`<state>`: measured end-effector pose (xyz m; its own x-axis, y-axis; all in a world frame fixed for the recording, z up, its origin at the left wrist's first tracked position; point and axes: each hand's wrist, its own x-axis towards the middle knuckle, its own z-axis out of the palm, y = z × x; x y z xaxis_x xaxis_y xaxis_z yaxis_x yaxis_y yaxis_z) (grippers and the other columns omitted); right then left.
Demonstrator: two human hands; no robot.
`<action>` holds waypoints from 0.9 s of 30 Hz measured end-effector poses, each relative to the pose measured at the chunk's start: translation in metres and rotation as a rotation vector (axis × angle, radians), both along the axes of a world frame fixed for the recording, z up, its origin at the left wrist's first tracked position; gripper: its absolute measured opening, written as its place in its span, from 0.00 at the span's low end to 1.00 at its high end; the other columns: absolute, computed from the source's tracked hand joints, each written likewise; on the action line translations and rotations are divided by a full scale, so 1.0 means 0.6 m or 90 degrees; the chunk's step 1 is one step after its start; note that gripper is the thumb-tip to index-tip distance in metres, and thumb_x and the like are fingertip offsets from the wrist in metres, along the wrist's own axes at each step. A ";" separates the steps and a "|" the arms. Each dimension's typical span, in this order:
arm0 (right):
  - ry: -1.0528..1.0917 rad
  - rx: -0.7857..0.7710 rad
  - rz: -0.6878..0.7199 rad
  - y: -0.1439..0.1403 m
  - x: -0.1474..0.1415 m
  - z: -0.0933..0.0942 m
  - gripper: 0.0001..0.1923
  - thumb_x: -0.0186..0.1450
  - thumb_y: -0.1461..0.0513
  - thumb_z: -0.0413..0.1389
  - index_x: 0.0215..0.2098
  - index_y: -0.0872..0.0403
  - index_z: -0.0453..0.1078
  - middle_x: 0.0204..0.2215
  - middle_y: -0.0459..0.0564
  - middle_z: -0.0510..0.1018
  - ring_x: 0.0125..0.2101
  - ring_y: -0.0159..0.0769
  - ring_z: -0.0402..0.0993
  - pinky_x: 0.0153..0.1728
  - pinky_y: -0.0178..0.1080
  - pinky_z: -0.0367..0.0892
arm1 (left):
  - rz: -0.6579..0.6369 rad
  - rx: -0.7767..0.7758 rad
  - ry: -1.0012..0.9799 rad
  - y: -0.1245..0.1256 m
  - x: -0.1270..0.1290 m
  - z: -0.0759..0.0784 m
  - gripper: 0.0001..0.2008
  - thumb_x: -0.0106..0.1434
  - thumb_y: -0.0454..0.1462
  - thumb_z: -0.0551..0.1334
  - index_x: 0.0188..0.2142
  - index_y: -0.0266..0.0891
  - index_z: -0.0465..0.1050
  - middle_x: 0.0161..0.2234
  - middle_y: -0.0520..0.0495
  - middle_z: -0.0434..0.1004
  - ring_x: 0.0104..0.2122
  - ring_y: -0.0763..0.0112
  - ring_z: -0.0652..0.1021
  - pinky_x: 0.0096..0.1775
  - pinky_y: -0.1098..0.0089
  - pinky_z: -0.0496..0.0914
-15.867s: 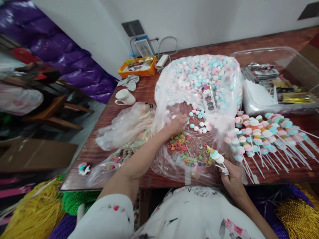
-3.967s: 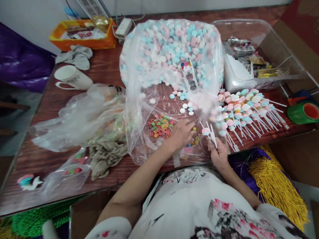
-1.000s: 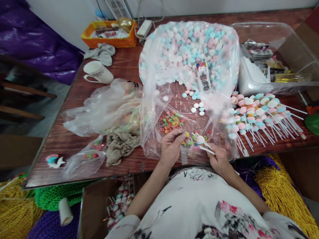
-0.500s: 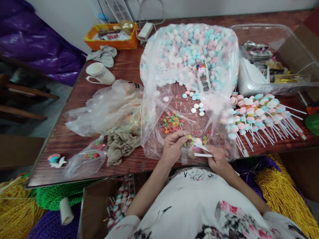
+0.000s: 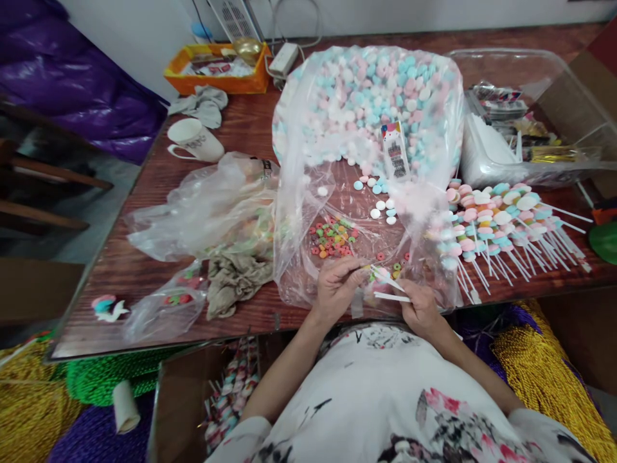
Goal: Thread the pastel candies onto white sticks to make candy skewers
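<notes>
My right hand [image 5: 420,311] grips several white plastic sticks [image 5: 391,296], one carrying a pink candy disc and small rings near its tip. My left hand [image 5: 337,287] pinches a small coloured cereal ring [image 5: 368,273] at that tip. Both hands meet over the near edge of a clear plastic sheet [image 5: 308,283]. Loose coloured rings [image 5: 331,235] lie on the sheet just beyond my left hand. A big open bag of pink, blue and white candy discs [image 5: 366,103] lies behind them.
Finished candy skewers [image 5: 501,225] are piled at the right. A clear bin [image 5: 569,109] with packets stands at the back right. A crumpled plastic bag [image 5: 202,206], a rag [image 5: 236,283], a white mug [image 5: 193,140] and an orange tray [image 5: 216,67] lie to the left.
Over the last second my hands have drawn slightly closer together at the stick tip. Earlier my left hand reached among the loose rings, then came back to the sticks.
</notes>
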<state>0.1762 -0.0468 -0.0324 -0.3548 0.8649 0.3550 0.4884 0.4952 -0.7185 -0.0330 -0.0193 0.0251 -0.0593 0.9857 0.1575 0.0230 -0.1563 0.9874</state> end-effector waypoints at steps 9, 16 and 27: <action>0.047 -0.006 0.024 0.000 0.004 -0.003 0.17 0.66 0.70 0.48 0.49 0.51 0.70 0.36 0.49 0.82 0.36 0.37 0.80 0.37 0.40 0.76 | -0.018 -0.225 -0.269 -0.003 0.018 -0.018 0.11 0.47 0.40 0.74 0.29 0.37 0.81 0.22 0.51 0.77 0.16 0.81 0.69 0.18 0.78 0.62; 0.051 0.003 0.000 0.001 0.003 0.006 0.14 0.68 0.68 0.48 0.46 0.53 0.72 0.33 0.50 0.82 0.33 0.37 0.80 0.35 0.38 0.75 | -0.036 -0.266 -0.365 -0.006 0.036 -0.007 0.13 0.44 0.39 0.76 0.26 0.36 0.78 0.19 0.52 0.75 0.15 0.80 0.70 0.17 0.79 0.62; 0.103 0.003 -0.008 0.003 0.007 0.007 0.14 0.66 0.70 0.50 0.46 0.54 0.73 0.32 0.48 0.81 0.30 0.35 0.79 0.32 0.35 0.73 | -0.021 -0.288 -0.370 -0.009 0.049 -0.017 0.16 0.45 0.42 0.75 0.28 0.34 0.77 0.17 0.52 0.74 0.15 0.81 0.69 0.17 0.80 0.61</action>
